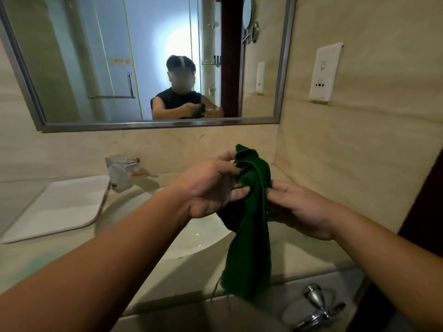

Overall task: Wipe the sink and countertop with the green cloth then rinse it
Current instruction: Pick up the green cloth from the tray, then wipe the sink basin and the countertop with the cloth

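Right now you hold the cloth (249, 212) up between both hands over the right side of the sink (191, 238), clear of the worktop (299, 255). Your left hand (211, 188) has its fingers (236, 194) closed on the upper folds of the cloth, and your right hand (297, 207) grips it from the other side, fingers curled into the fabric. The cloth's lower end hangs loose past the front edge of the worktop. A tap (119, 171) stands at the back edge behind the sink, and a white tray (60, 207) lies on the left part of the worktop, just beside the sink. A mirror (143, 63) hangs on the wall above.
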`<state>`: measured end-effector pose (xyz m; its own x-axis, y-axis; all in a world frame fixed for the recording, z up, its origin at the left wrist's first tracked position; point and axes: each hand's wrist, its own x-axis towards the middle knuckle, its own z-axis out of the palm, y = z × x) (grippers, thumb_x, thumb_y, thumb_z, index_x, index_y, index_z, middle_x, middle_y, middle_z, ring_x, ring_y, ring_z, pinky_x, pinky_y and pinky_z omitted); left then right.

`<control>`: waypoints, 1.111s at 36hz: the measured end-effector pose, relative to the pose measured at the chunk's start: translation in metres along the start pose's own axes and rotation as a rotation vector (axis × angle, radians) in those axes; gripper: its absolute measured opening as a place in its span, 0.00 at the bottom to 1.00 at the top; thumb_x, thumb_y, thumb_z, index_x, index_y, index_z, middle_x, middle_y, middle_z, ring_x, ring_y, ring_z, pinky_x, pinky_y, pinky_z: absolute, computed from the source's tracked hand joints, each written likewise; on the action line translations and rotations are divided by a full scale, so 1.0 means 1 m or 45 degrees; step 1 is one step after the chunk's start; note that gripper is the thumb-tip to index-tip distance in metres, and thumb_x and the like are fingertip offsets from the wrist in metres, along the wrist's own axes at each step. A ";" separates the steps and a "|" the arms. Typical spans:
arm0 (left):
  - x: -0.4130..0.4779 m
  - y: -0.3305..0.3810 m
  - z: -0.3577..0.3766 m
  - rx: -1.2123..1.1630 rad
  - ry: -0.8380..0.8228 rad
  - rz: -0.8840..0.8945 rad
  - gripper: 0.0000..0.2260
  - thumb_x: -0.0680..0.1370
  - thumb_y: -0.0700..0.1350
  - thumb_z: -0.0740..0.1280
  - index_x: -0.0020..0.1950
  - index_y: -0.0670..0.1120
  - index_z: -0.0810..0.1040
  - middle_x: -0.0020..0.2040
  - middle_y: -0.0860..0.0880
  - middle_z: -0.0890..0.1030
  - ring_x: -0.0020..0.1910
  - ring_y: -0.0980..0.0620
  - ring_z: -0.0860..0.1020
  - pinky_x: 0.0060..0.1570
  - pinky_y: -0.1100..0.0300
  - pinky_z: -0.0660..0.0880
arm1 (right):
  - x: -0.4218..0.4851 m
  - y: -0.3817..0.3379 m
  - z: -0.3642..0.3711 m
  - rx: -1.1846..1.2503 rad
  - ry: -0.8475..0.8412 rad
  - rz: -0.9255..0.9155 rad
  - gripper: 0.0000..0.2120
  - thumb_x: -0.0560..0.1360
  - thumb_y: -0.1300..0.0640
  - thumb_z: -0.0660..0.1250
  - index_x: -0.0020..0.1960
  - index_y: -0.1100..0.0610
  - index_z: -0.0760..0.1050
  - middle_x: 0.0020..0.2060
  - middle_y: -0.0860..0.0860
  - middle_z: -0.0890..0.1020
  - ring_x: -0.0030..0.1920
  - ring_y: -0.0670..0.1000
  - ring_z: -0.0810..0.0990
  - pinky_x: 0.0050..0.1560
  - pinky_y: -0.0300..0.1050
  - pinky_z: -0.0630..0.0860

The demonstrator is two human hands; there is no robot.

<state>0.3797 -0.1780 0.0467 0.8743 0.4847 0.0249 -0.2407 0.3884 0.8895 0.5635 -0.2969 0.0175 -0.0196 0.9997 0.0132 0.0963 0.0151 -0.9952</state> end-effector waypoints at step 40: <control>-0.026 -0.131 -0.069 2.471 0.146 -0.318 0.41 0.72 0.82 0.52 0.69 0.51 0.68 0.63 0.49 0.77 0.56 0.48 0.78 0.59 0.52 0.77 | -0.007 0.141 -0.110 -1.615 0.408 0.515 0.31 0.87 0.44 0.48 0.85 0.55 0.43 0.85 0.54 0.45 0.84 0.52 0.46 0.79 0.41 0.42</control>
<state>0.3596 -0.1871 -0.1017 0.7636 0.6356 -0.1137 0.6449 -0.7596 0.0845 0.6872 -0.2999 -0.1121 0.4397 0.8961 -0.0600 0.8808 -0.4433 -0.1665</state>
